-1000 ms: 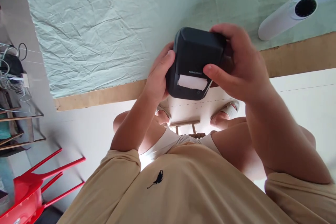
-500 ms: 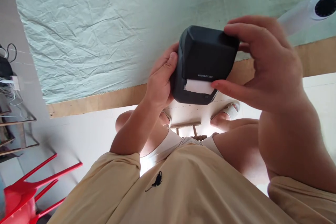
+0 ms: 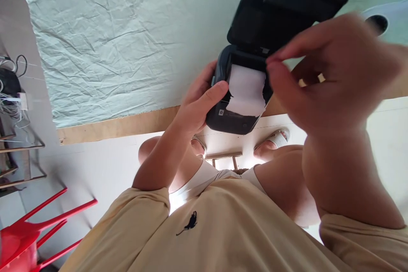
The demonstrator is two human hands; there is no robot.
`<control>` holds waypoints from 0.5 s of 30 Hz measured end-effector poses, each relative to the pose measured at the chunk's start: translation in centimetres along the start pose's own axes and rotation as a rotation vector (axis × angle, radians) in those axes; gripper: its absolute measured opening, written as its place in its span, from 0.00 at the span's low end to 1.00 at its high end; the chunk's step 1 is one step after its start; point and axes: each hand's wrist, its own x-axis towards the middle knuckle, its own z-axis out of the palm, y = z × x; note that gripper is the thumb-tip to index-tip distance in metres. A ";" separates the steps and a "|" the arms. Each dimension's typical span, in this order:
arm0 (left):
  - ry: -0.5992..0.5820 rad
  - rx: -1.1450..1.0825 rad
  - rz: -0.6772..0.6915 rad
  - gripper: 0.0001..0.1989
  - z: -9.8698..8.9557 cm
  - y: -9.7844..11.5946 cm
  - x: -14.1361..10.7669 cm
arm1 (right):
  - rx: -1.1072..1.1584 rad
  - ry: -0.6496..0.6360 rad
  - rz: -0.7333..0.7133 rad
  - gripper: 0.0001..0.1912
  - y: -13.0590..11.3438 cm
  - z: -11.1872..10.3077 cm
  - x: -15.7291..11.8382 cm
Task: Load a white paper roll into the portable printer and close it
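Head view: I have the printer (image 3: 229, 125) between my two hands, above the near edge of the green cloth (image 3: 111, 42); its body is tilted and its black lid (image 3: 255, 21) stands open at the far end. White paper (image 3: 247, 89) lies in the printer's open bay, its ragged near end spread over the front. My left hand (image 3: 198, 104) grips the printer's left side, thumb laid over the rim beside the paper and fingers curled around the side. My right hand (image 3: 339, 72), slightly blurred, is at the printer's right edge near the lid joint; thumb and forefinger tips are drawn close together there, and I cannot tell whether they pinch the edge or anything else.

To the right of the printer, partly behind my right hand, lies a white tube (image 3: 395, 15) with a dark round spot. A brown strip (image 3: 127, 125) borders the cloth to the printer's left and right. Well to the printer's left are tangled cables (image 3: 12, 108), with a red stool (image 3: 24, 238) nearer my body. Below the printer appear my sandals (image 3: 279, 138) and tan shirt (image 3: 223, 221).
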 end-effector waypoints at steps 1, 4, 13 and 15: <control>-0.006 0.037 -0.004 0.22 -0.2 0.0 0.0 | -0.057 -0.004 -0.038 0.03 -0.1 -0.1 -0.1; -0.035 0.129 -0.012 0.28 -0.6 0.0 0.0 | -0.170 -0.187 -0.084 0.11 -0.3 -0.7 -0.4; -0.094 0.083 0.007 0.21 -1.0 -0.1 -0.2 | 0.155 -0.393 0.020 0.20 -1.0 -2.8 0.3; -0.040 0.089 -0.022 0.23 -0.7 0.0 -0.3 | 0.288 -0.318 0.118 0.17 -0.9 -2.8 0.7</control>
